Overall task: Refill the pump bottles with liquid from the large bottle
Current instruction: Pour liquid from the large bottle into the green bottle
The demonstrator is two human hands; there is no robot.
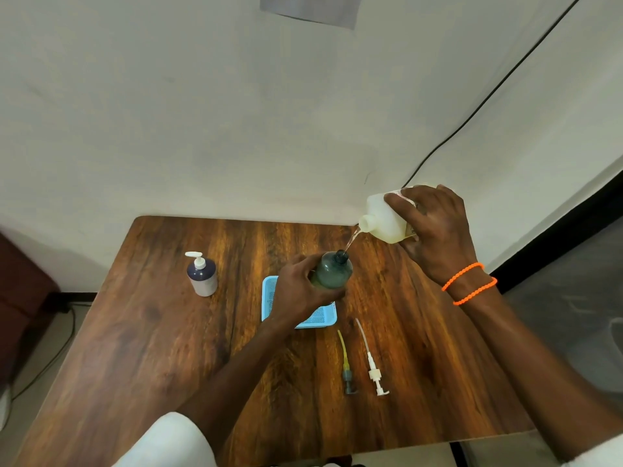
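From the head camera, the right hand [435, 227] grips the large bottle [384, 219], fingers wrapped over its pale body, and holds it tipped with its open neck pointing down to the left. A thin stream [352, 240] runs from that neck into the mouth of the green bottle [332, 271]. The left hand [300, 291] is clamped around the green bottle's side, holding it above the blue basket [320, 316] on the wooden table [141, 332]. Two orange bands [470, 283] circle the right wrist. Near the table's front lie two removed pumps side by side, apart from each other: a grey pump [348, 375] with a yellow tube and a white pump [374, 372]. A blue bottle [202, 276] with its white pump on stands upright well to the left.
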